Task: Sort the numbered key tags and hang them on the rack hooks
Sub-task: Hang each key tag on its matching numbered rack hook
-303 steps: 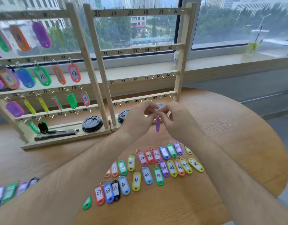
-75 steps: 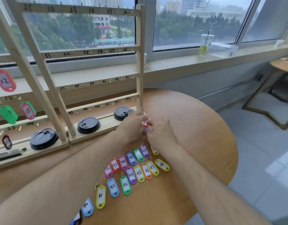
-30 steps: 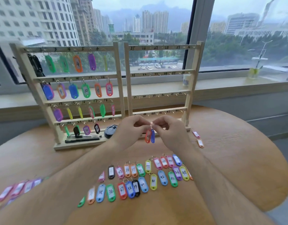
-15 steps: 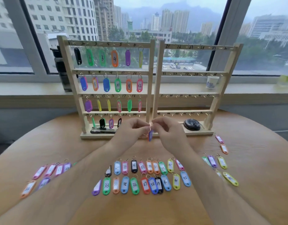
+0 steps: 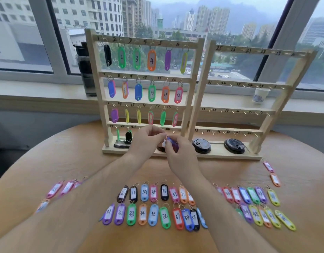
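Two wooden hook racks stand at the table's far side. The left rack (image 5: pixel 193 88) carries coloured numbered tags on its upper three rows and a few on the bottom row. The right rack (image 5: pixel 281 86) has bare hooks. My left hand (image 5: pixel 148 139) and my right hand (image 5: pixel 179 152) meet in front of the left rack's bottom row, both pinching a blue key tag (image 5: pixel 171 141) and its ring. Rows of numbered tags (image 5: pixel 152 214) lie flat on the table below my arms.
More tags lie at the left (image 5: pixel 55 190) and right (image 5: pixel 256 207) of the round wooden table (image 5: pixel 303 179). Two black lids (image 5: pixel 201 146) sit on the right rack's base. A dark bottle (image 5: pixel 85 70) and a white cup (image 5: pixel 260 94) stand on the window sill.
The view has swung left and back to show both racks. My hands, still holding the blue tag, have moved up close to the left rack's bottom row.
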